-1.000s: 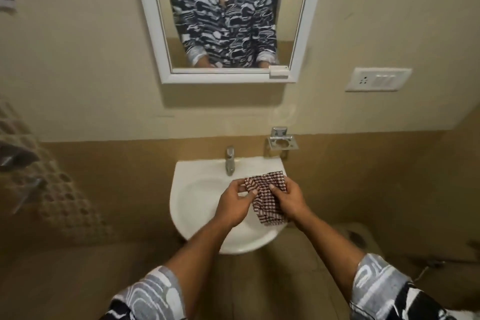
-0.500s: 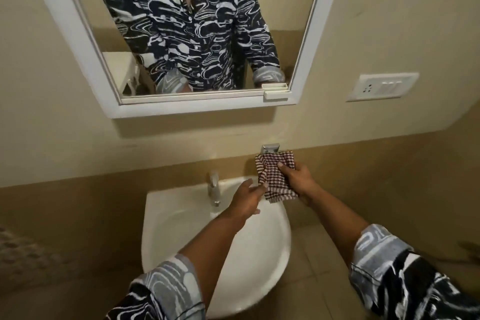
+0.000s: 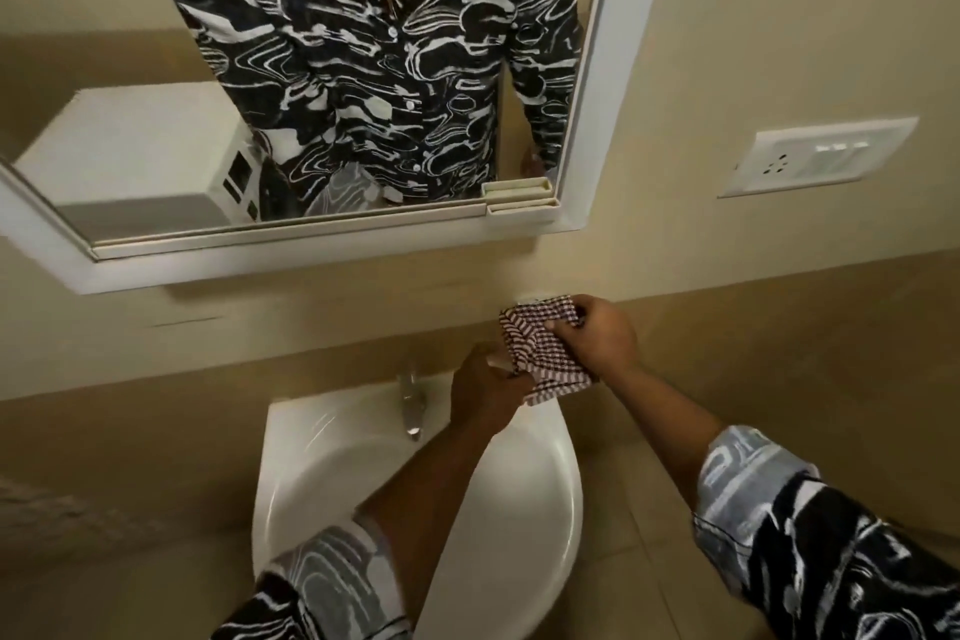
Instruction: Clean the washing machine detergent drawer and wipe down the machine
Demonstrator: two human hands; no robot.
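Under the large white-framed wall mirror (image 3: 332, 255) hung the white glazed ceramic basin (image 3: 566, 499), smooth and rounded. Above its back right rim was the small red-and-white checked woven cloth (image 3: 540, 353). The right hand (image 3: 597, 338) gripped its crumpled top, and the left hand (image 3: 483, 392) pinched its lower edge. The cloth looked light, soft and limp, probably best taken by the edges.

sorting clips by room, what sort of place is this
Most likely a bathroom in a home: a white washbasin with a metal tap, a white-framed mirror above it, and a switch plate beside that. The right hand grips a checked cloth.
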